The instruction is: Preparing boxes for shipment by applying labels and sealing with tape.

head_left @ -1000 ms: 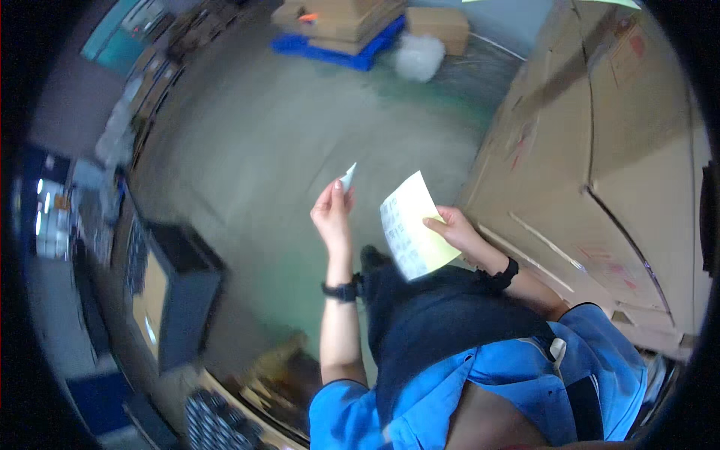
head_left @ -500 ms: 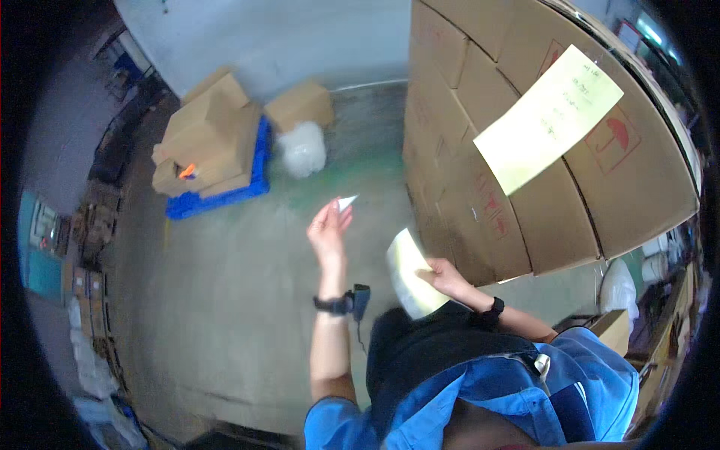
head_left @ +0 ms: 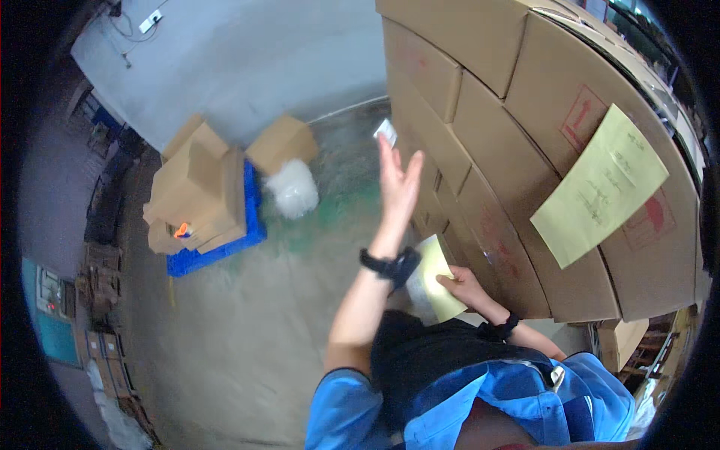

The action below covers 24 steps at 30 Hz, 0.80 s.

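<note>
My left hand (head_left: pixel 397 182) is raised with fingers spread, pinching a small white slip of paper (head_left: pixel 385 132) at its fingertips, close to the wall of stacked brown cardboard boxes (head_left: pixel 480 105). A black watch band sits on that wrist. My right hand (head_left: pixel 459 284) is lower, near my body, holding a pale yellow sheet (head_left: pixel 431 280) by its edge. Another yellow sheet (head_left: pixel 597 184) is stuck on the box face to the right.
A blue pallet (head_left: pixel 225 244) with loose cardboard boxes (head_left: pixel 196 191) stands on the concrete floor at left. A bundle of clear plastic wrap (head_left: pixel 292 187) lies beside it. Shelving lines the far left edge.
My view has turned toward the box stack. My left hand has lifted the white slip higher and nearer the boxes. My right hand still holds the yellow sheet low.
</note>
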Available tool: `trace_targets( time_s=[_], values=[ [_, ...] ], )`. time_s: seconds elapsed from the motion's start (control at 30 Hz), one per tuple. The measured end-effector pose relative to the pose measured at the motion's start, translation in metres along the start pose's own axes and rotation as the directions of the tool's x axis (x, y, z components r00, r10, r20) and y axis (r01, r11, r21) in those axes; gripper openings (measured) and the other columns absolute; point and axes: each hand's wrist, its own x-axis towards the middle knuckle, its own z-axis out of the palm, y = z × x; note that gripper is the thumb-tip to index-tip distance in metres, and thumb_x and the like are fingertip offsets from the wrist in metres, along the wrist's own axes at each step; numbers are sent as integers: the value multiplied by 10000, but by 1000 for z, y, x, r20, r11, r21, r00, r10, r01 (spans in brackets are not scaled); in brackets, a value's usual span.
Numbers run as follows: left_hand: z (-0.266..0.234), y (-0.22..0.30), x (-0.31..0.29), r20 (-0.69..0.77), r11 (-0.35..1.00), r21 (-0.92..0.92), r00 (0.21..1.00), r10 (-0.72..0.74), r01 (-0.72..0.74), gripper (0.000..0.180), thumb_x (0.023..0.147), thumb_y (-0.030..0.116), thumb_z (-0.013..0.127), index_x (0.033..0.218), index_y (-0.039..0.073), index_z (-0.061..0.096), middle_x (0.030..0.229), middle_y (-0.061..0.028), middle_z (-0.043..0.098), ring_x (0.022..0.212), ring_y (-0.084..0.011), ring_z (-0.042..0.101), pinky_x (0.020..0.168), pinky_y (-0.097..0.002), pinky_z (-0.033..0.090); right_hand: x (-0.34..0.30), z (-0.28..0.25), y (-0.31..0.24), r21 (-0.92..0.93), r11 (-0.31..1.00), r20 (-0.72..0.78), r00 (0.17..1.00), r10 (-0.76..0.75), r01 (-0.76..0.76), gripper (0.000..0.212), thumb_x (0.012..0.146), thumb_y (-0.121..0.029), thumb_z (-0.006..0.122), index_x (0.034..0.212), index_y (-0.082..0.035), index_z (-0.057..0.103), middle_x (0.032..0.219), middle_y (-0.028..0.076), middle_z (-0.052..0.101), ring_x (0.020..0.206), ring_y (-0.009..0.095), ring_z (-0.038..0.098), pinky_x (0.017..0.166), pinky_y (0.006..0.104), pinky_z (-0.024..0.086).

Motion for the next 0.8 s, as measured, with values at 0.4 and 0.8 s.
trace_targets(
  time_s=[0.4, 0.8],
  values=[
    [71, -57, 153, 54, 973, 228, 998, 23, -34, 901, 892, 394, 543, 1414, -93, -8, 1496, -269, -9, 1405, -344, 14, 1137, -387, 74, 25, -20, -22, 256, 966, -453, 877, 161, -45, 234, 899, -174, 568, 1050, -4, 626, 867, 43, 669, 734, 89, 597, 666, 264, 489],
    [62, -87, 175, 147, 980, 75, 974, 172, -185, 768, 935, 346, 483, 1412, -94, 71, 1477, -307, 34, 1388, -395, 79, 1133, -420, 111, 40, 4, -20, 254, 967, -559, 810, 179, -38, 257, 892, -197, 573, 1045, 4, 623, 817, 47, 661, 684, 96, 587, 628, 263, 482]
  ],
)
